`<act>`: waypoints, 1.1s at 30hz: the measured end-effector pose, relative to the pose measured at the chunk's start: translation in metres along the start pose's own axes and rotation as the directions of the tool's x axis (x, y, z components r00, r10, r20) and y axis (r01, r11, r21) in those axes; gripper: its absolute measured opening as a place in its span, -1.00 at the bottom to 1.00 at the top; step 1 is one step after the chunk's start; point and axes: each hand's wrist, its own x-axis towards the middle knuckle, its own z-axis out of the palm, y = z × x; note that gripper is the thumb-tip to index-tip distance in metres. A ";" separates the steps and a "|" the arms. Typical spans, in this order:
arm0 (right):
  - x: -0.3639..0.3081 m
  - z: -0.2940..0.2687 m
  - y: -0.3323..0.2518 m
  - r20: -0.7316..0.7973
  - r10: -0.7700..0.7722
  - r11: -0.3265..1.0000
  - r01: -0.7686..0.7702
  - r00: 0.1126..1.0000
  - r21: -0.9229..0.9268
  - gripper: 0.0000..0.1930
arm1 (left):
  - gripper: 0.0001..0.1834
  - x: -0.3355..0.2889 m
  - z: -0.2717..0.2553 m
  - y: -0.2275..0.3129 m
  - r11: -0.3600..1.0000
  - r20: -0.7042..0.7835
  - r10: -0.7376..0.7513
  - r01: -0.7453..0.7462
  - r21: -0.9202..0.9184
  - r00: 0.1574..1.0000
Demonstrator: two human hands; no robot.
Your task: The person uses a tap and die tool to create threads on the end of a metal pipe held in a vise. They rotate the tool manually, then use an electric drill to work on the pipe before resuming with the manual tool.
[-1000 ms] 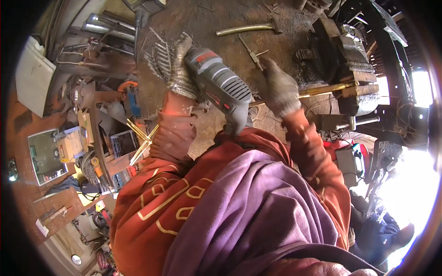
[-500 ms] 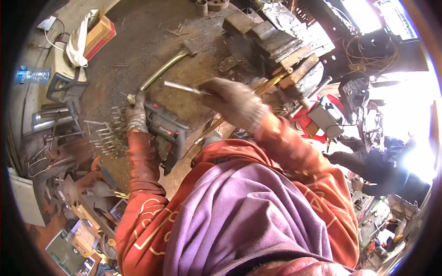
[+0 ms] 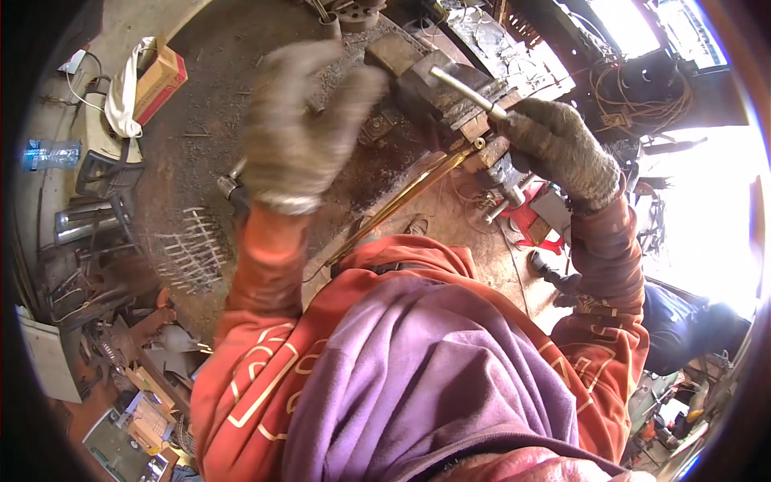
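Note:
My right hand (image 3: 562, 153), in a grey work glove, is raised at the right with its fingers closed round one end of a short pale metal rod (image 3: 467, 92). The rod's free end points up and left, over a bench vise (image 3: 446, 84). My left hand (image 3: 301, 128), also gloved and blurred by motion, is lifted above the bench with thumb and fingers apart and nothing visible in it. Below its wrist shows the chuck end of a power drill (image 3: 231, 186); the left arm hides the drill's body. Long brass-coloured rods (image 3: 409, 193) run slantwise between the hands.
Many short metal pieces (image 3: 193, 251) lie in rows on the dark bench (image 3: 189, 161). A cardboard box (image 3: 165, 80), a white cloth (image 3: 124, 96) and a plastic bottle (image 3: 52, 154) are at the left. A person in dark clothes (image 3: 683, 325) is at the right.
My left hand has left the drill, moving up and opening. My right hand has moved right and up with the metal rod, towards the vise. The hammer is now mostly hidden.

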 end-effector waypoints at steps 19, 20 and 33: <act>-0.021 0.066 -0.008 -0.132 0.176 0.835 -0.077 0.975 0.545 -0.78 | -0.63 0.035 0.138 -0.028 0.853 0.523 0.174 0.137 -0.504 0.835; -0.023 0.082 -0.016 -0.233 0.269 0.858 -0.122 0.934 0.500 -0.81 | -0.62 0.045 0.150 -0.034 0.820 0.519 0.236 0.118 -0.560 0.821; -0.001 0.050 -0.033 -0.587 -0.526 0.802 0.130 0.615 -0.582 -0.53 | -0.51 0.014 0.107 -0.010 0.889 0.193 -0.101 0.175 -0.422 0.976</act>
